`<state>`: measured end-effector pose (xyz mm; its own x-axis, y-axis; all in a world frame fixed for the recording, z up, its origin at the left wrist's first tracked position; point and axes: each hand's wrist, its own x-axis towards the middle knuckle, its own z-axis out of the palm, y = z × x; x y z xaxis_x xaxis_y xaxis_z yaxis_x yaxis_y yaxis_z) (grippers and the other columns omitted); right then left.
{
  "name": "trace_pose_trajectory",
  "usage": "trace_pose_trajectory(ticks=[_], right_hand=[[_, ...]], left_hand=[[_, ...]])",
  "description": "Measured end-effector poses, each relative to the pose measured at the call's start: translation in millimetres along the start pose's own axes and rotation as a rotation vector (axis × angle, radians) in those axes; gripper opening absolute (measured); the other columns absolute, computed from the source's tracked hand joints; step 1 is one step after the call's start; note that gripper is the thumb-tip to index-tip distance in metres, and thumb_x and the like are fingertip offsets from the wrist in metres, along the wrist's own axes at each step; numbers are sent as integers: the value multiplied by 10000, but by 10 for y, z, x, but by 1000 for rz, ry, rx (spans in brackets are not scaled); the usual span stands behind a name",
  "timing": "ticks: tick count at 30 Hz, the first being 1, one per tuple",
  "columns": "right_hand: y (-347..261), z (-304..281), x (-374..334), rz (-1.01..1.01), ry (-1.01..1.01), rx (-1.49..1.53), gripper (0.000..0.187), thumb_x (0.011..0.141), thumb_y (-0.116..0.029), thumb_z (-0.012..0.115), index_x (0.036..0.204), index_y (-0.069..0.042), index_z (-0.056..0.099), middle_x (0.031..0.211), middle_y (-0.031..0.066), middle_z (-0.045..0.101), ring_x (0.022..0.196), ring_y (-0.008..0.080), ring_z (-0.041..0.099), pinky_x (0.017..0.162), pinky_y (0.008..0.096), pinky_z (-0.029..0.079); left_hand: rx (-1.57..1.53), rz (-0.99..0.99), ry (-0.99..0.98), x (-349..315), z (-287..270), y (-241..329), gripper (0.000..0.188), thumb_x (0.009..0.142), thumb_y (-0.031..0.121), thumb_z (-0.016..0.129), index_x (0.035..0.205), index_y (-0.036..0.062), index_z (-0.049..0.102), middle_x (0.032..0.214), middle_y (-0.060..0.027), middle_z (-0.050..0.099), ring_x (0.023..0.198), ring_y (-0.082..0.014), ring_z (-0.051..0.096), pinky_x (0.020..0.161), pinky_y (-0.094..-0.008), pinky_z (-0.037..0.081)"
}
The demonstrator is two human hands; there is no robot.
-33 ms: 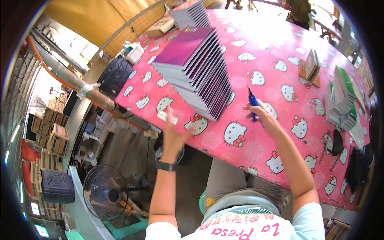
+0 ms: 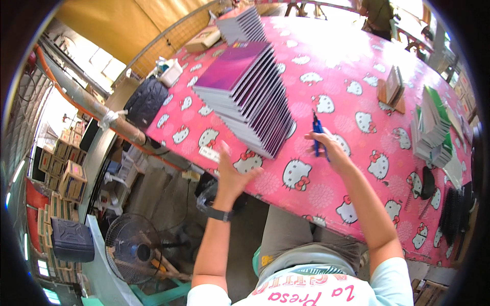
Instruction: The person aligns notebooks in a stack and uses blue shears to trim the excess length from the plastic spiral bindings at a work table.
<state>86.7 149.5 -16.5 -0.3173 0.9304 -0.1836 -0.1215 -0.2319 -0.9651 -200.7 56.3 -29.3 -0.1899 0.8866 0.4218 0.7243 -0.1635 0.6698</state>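
Observation:
A tall, leaning stack of purple-covered books point(image 2: 235, 69) stands on the pink table with a cat-face pattern point(image 2: 275, 188). My left hand point(image 2: 234, 176) is just in front of the stack's near end, fingers and thumb spread, holding nothing. A small white slip point(image 2: 209, 154) lies by its fingertips at the table edge. To the right of the stack, my right hand point(image 2: 329, 145) grips blue-handled pliers point(image 2: 317, 133), their dark tips pointing away from me. The pliers are apart from the books.
Another book stack point(image 2: 240, 26) stands at the far left, beside a cardboard box point(image 2: 202, 39). Green-and-white booklets point(image 2: 431, 130), a wooden stand point(image 2: 393, 89) and black coils point(image 2: 451, 217) are at the right. A black bag point(image 2: 147, 102) and a fan point(image 2: 133, 248) are on the left.
My left hand has shifted slightly right and its fingers have spread wider. My right hand with the pliers has moved slightly left, and the pliers stand more upright. The view has shifted a little.

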Motion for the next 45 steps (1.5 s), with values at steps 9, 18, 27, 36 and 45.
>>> trace_pose_trajectory(ticks=[9,18,27,36,45], right_hand=[[99,331,774,108,-52,194,401,863,-401,490,1127,-108,418,723,153,615,559,254,628,519,369,518],[151,181,751,159,-25,109,440,826,-399,585,1090,-64,474,717,185,637,626,307,670,573,381,546],[-28,142,65,180,0,263,517,864,-395,519,1288,-106,463,1042,76,587,847,240,629,679,388,502],[-519,486,-691,-478,-208,-206,583,859,-157,681,1366,-60,409,963,11,550,883,115,567,769,296,492],[-991,1274,-564,-1091,102,-722,490,759,-177,706,1212,-76,547,1073,145,513,1000,334,511,837,429,467]], left_hand=[[53,-211,182,139,815,265,1300,506,367,869,1407,-144,84,1416,-343,271,1312,-437,284,1113,-435,207],[-251,-29,-77,439,541,-26,1217,423,217,913,1383,-54,216,1309,-225,461,1182,-336,500,1000,-398,404],[-485,-70,-414,601,189,-427,1114,470,109,899,1377,-6,263,1353,-156,426,1252,-272,423,1037,-366,366],[-437,242,106,1895,-1272,800,524,924,400,558,1269,6,535,1274,-68,549,1179,-130,490,990,-268,363],[427,243,-579,2265,-908,1689,1134,572,591,765,1466,107,263,1493,-213,258,1398,-354,204,1140,-393,207]])
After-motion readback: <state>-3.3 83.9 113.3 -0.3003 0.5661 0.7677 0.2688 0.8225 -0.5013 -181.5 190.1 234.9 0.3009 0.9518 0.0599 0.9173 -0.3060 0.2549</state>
